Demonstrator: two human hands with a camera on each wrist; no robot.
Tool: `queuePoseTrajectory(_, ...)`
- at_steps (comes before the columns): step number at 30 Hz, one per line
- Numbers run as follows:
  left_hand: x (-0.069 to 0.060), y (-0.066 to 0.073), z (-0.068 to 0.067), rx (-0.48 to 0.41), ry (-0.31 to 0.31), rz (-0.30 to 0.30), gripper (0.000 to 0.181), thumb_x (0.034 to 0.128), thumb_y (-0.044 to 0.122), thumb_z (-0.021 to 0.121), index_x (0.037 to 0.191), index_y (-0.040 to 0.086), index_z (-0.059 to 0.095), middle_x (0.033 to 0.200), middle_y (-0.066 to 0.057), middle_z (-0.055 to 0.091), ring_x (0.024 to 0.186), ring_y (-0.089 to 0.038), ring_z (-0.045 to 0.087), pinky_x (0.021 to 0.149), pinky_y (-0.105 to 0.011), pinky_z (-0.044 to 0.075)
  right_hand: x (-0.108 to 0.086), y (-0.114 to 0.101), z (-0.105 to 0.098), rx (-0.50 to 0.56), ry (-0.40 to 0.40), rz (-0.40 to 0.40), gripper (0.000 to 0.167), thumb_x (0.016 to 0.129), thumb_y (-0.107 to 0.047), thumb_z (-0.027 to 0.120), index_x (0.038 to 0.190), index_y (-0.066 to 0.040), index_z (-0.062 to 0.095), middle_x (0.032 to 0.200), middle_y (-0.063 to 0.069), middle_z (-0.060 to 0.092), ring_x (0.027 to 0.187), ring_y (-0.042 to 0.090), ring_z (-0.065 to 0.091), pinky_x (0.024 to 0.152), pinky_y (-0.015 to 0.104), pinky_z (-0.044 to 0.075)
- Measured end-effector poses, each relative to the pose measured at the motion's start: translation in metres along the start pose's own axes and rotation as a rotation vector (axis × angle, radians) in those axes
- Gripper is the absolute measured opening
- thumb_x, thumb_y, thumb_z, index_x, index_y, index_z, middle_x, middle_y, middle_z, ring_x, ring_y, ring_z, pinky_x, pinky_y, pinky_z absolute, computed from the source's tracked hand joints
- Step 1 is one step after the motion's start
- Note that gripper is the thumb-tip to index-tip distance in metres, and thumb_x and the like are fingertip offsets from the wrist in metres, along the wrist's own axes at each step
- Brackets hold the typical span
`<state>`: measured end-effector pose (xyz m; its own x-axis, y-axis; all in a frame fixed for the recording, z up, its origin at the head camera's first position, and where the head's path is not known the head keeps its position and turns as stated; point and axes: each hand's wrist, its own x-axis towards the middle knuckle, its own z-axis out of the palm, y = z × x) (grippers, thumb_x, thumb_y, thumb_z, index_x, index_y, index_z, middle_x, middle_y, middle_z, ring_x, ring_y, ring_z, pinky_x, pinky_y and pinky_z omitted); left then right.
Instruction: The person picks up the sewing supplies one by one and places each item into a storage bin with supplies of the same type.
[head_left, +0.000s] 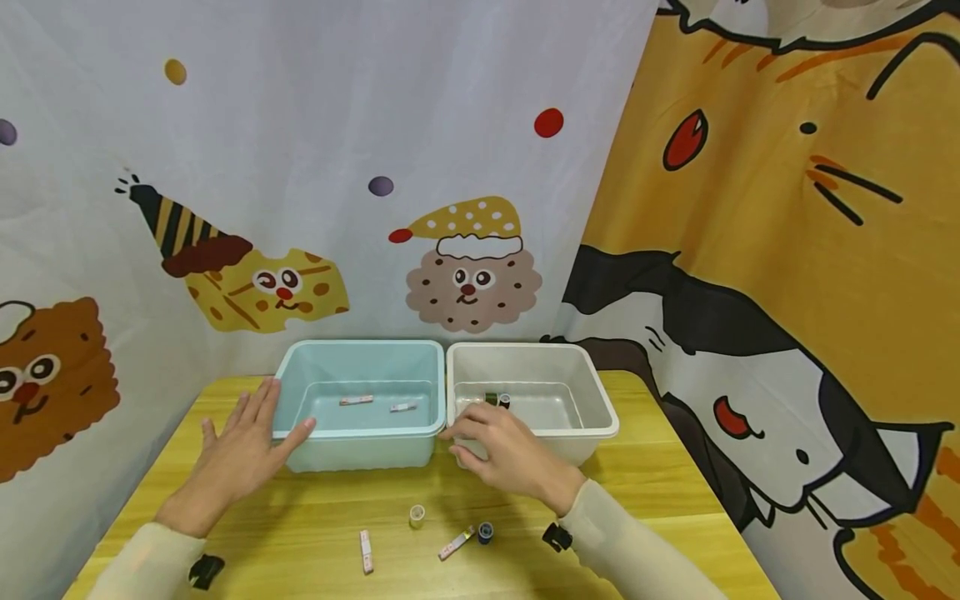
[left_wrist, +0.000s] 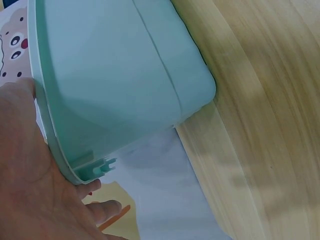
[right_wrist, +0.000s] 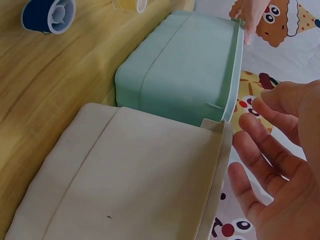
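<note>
My left hand lies at the front left corner of the light blue bin, its fingers spread along the rim and thumb over the front edge. Nothing is gripped in it. My right hand hovers over the front left rim of the white bin; in the right wrist view its fingers are loosely bent with nothing between them. Inside the white bin are a green thread spool and a dark one. Two small pale pink-and-white sticks lie in the blue bin.
On the wooden table, in front of the bins, stand a yellowish spool and a navy spool. Two more slim pink-and-white sticks, one upright to view and one slanted, lie near them. A printed curtain hangs behind.
</note>
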<state>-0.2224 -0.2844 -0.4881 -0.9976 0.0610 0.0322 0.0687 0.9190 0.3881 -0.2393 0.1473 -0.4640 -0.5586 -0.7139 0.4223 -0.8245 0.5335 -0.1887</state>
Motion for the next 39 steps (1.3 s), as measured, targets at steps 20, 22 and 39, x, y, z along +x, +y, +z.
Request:
queuePoseTrajectory(20, 0.0, 0.0, 0.001, 0.001, -0.004, 0.003, 0.117, 0.1153, 0.082, 0.042, 0.186, -0.003, 0.003, 0.194, -0.031, 0.001, 0.172, -0.073, 0.011, 0.12, -0.106, -0.002, -0.025, -0.01, 0.006, -0.014, -0.022, -0.017, 0.022, 0.108, -0.025, 0.085, 0.13, -0.022, 0.086, 0.128, -0.006, 0.082, 0.123, 0.013, 0.077, 0.111, 0.034, 0.065)
queuePoseTrajectory(22, 0.0, 0.0, 0.001, -0.001, -0.005, 0.003, 0.117, 0.1153, 0.082, 0.042, 0.185, -0.003, 0.002, 0.194, -0.031, 0.001, 0.172, -0.073, 0.011, 0.12, -0.105, -0.002, -0.027, -0.01, 0.008, -0.01, -0.023, -0.02, 0.022, 0.108, -0.024, 0.086, 0.129, -0.02, 0.087, 0.128, -0.005, 0.083, 0.123, 0.014, 0.077, 0.111, 0.034, 0.066)
queuePoseTrajectory(39, 0.001, 0.0, 0.002, 0.011, -0.006, 0.003, 0.117, 0.1155, 0.082, 0.041, 0.186, -0.002, 0.001, 0.194, -0.031, 0.0, 0.172, -0.073, 0.012, 0.12, -0.106, 0.0, -0.057, -0.007, 0.025, 0.018, -0.077, 0.008, 0.026, 0.107, -0.024, 0.086, 0.133, -0.02, 0.086, 0.122, -0.006, 0.079, 0.113, 0.01, 0.074, 0.104, 0.031, 0.065)
